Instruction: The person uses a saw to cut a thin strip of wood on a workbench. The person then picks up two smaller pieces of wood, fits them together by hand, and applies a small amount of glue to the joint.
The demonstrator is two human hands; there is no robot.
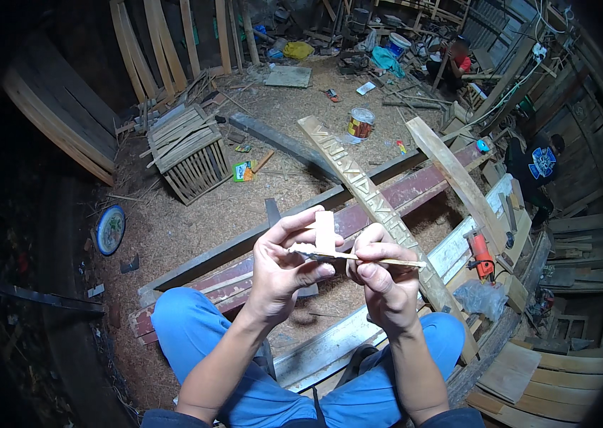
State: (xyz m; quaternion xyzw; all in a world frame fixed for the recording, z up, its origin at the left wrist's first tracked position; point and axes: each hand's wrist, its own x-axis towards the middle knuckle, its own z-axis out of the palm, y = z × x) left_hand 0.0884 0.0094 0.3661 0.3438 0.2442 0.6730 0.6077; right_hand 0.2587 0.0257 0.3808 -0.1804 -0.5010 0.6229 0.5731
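Both of my hands are raised together above my knees. My left hand (279,264) is closed, pinching a small pale wooden piece (325,232) that stands up between its fingers. Under that piece lies a thin dark-edged strip, partly hidden by the fingers. My right hand (387,278) pinches a thin wooden stick (403,262), whose left end meets the piece in my left hand. Just beyond my hands, a long plank (363,187) with carved angular shapes slants across maroon boards (416,184).
A red power tool (482,255) and a clear plastic bag (480,298) lie at right. Ahead are a slatted wooden crate (187,153) and a paint bucket (361,124). One person (544,164) is at far right, another (451,63) farther back. Wood shavings cover the floor.
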